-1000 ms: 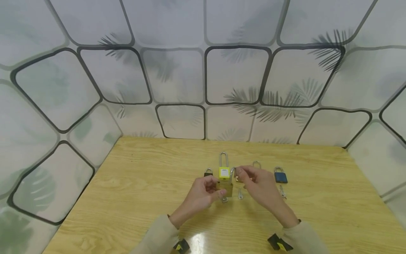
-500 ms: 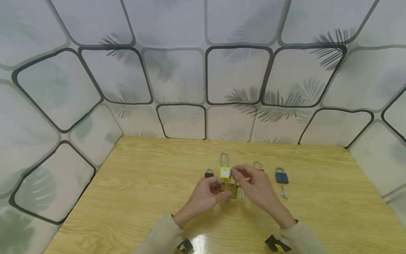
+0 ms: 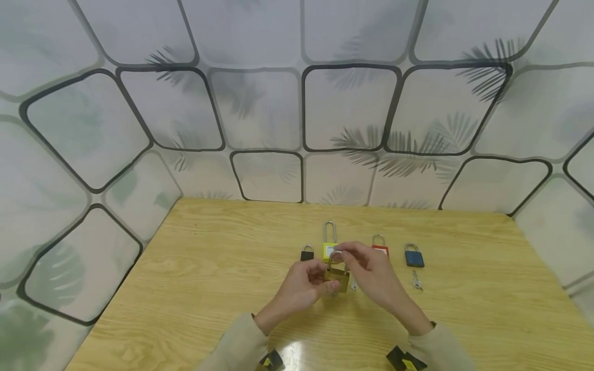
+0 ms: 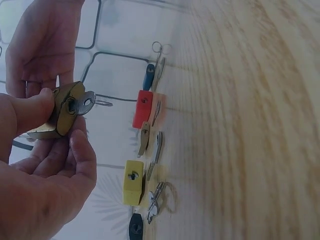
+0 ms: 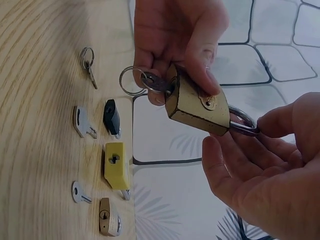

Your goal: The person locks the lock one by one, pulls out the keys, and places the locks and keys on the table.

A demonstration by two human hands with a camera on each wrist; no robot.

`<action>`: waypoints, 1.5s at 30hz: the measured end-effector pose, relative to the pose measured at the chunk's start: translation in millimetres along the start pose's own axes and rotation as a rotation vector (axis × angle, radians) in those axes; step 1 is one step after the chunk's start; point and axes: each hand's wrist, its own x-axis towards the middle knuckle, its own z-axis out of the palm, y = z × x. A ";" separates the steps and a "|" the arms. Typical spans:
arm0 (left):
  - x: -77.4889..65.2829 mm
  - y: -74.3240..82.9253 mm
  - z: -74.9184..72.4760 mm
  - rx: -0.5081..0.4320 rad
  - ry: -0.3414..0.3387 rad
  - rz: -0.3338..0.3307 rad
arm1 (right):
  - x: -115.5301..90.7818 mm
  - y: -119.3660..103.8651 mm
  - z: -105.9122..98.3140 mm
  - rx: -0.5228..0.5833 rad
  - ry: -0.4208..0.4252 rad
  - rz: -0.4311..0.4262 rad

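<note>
A brass padlock [image 3: 337,279] is held up over the table between both hands. My left hand [image 3: 301,286] grips its body, with the thumb flat across one face. From the other side my right hand [image 3: 378,270] pinches the curve of the steel shackle [image 5: 243,121] between thumb and fingers. The shackle arches over the body, both legs right at its top. A silver key [image 4: 86,103] sits in the keyhole on the underside, and a key ring [image 5: 131,81] dangles from it.
Behind the hands stand a black padlock [image 3: 307,255], a yellow one with a long shackle [image 3: 330,251], a red padlock [image 3: 380,250] and a blue padlock [image 3: 414,258]. A smaller brass padlock [image 5: 107,217] is among them. Loose keys [image 3: 417,281] lie on the wooden table [image 3: 209,247].
The shackle stood swung out to the right of the body; my right hand has turned it leftward over the top. The padlock and left hand have shifted slightly right.
</note>
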 end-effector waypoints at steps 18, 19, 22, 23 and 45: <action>0.0 -9.2 2.5 -0.078 0.036 0.042 | -5.9 6.4 3.4 -0.177 -0.089 -0.346; -0.6 -7.1 1.9 -0.094 0.041 0.048 | -6.3 7.0 3.2 -0.192 -0.113 -0.368; -1.1 -3.8 1.2 -0.106 0.055 0.036 | -7.8 7.8 2.0 -0.265 -0.180 -0.394; -0.9 -4.1 1.2 -0.109 0.061 0.030 | -8.3 7.9 1.9 -0.305 -0.195 -0.396; 9.4 -37.3 2.2 -0.098 0.081 -0.039 | -6.0 17.9 11.6 -0.847 -0.068 -0.710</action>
